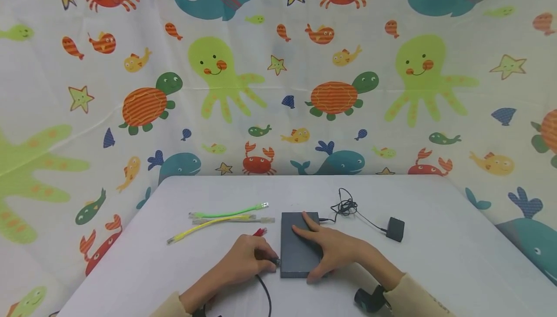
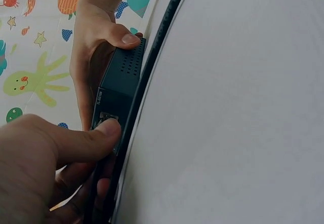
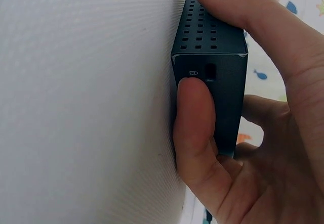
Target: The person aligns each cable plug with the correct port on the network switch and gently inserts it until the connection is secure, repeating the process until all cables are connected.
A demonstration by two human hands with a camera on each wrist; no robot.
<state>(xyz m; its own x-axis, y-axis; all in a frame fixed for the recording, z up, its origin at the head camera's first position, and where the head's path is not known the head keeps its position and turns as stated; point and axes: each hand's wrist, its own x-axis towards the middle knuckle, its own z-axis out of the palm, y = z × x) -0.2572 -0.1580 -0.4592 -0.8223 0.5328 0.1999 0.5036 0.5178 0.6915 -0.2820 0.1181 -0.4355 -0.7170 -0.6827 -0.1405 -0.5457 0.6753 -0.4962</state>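
Observation:
A dark grey network switch lies flat on the white table, its vented side showing in the left wrist view. At its left side, my left hand pinches the plug of a black network cable between thumb and fingers, right at a port. The thumb covers most of that plug in the left wrist view. My right hand grips the switch, fingers spread over the top and thumb on the near vented side. One finger presses its right end in the right wrist view.
Left of the switch lie a green cable, a yellow cable and a grey cable. A red cable plug shows beyond my left hand. A thin black cord joins the switch to a power adapter at right.

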